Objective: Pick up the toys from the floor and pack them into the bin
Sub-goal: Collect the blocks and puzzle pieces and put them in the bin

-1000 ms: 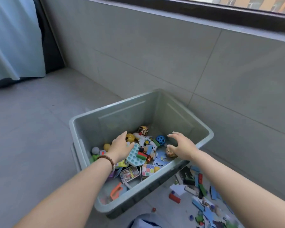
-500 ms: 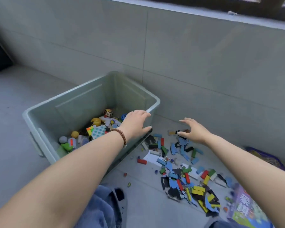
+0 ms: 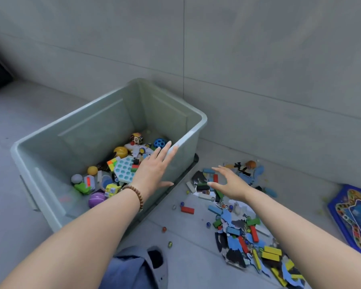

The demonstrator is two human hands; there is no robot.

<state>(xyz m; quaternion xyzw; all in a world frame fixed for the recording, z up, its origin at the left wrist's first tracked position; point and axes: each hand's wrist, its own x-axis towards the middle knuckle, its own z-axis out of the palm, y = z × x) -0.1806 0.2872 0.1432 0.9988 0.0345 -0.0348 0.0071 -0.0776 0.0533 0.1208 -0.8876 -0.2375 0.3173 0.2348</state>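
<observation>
littering smooth tiles (image 3: pixel 188 261): flat, blocky toys (image 3: pixel 251 226)

Soft even daylight, slight wide-angle blur

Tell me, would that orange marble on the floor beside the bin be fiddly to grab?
Round and glossy, the orange marble probably rolls away at a nudge on the smooth floor. Being so small, it likely needs a fingertip pinch.
</observation>
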